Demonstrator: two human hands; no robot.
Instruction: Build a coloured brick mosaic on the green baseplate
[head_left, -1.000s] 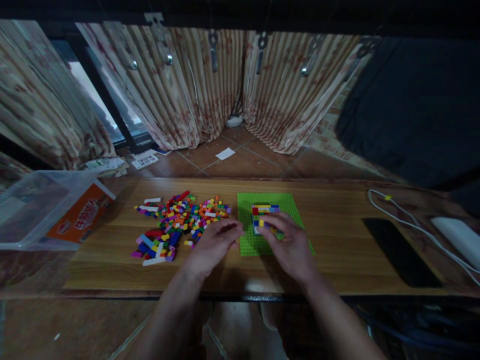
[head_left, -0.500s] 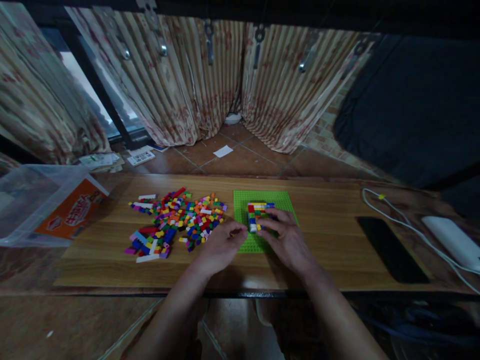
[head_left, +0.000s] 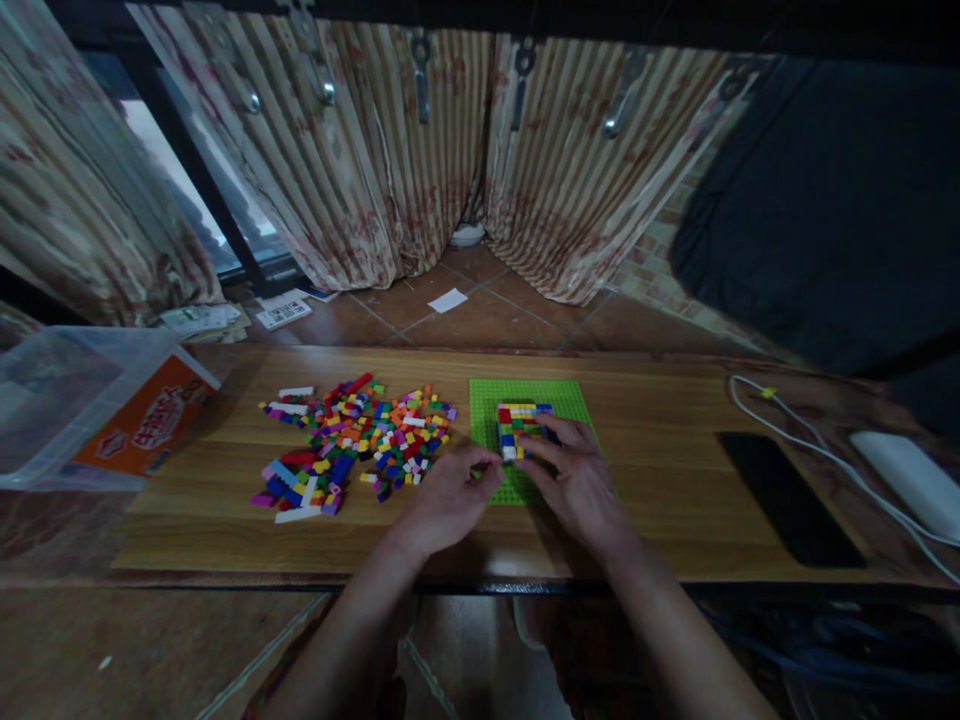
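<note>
A low, multicoloured structure of toy building bricks point(head_left: 505, 428) sits on the green baseplate point(head_left: 484, 398), with red, blue and white bricks along its left side. My right hand point(head_left: 576, 475) curls over its right side, thumb at the near edge and fingers across the top, hiding part of it. At the near left corner, by a white brick, my left hand point(head_left: 456, 498) has thumb and forefinger pinched together. Whatever is between those fingertips is too small or too hidden to make out.
Loose coloured bricks point(head_left: 375, 430) lie in a wide pile left of the baseplate on the wooden table point(head_left: 645, 400). A clear plastic bin point(head_left: 45, 400) with an orange label stands at the far left. On the right are a black phone point(head_left: 787, 500), a white cable and a white device point(head_left: 904, 485).
My left hand has shifted very slightly, staying pinched at the structure's near left corner. My right hand keeps its place over the bricks. The whole view has moved a little.
</note>
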